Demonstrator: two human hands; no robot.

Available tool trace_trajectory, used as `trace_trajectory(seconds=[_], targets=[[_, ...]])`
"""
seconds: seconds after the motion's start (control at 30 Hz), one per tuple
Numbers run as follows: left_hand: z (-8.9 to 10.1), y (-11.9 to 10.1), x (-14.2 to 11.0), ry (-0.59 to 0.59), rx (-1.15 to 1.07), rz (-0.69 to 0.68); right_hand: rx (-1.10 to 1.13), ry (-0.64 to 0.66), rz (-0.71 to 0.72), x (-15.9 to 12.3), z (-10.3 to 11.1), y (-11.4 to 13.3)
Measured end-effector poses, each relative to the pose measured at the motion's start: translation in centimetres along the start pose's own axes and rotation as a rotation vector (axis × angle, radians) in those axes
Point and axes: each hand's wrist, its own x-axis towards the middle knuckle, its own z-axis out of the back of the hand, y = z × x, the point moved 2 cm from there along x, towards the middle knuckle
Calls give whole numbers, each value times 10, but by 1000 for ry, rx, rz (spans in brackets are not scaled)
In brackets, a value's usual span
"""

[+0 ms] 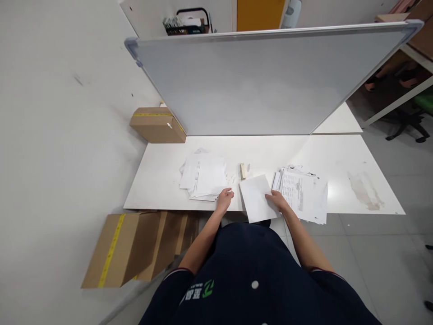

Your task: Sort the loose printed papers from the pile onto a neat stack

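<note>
In the head view, a whiteboard (250,85) stands behind your white tabletop (341,176). Your right hand (277,200) is clamped on the blank sheet (257,196), which overhangs the near edge, left of the right paper pile (306,194). Your left hand (225,198), fingers loosely apart, is at the near edge by the left paper pile (209,174).

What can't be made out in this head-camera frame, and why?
All in the head view:
Print on the right-hand stack of white papers: too small.
Underside of the plain white sheet: faces away.
Top of the flat orange panel: cut off by the upper edge.
Whether the left hand touches paper: too small.
</note>
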Motion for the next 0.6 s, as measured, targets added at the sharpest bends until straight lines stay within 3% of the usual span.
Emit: trace_trajectory(seconds=[0.13,0.3,0.6], targets=[[-7,-16,10,18,232,-160,88,-17,-54,14,-3,-21],[-26,-38,20,99,562,-345,124,-49,-63,29,-7,-24],[-52,-46,44,202,808,-234,94,-76,-49,45,-7,-25]])
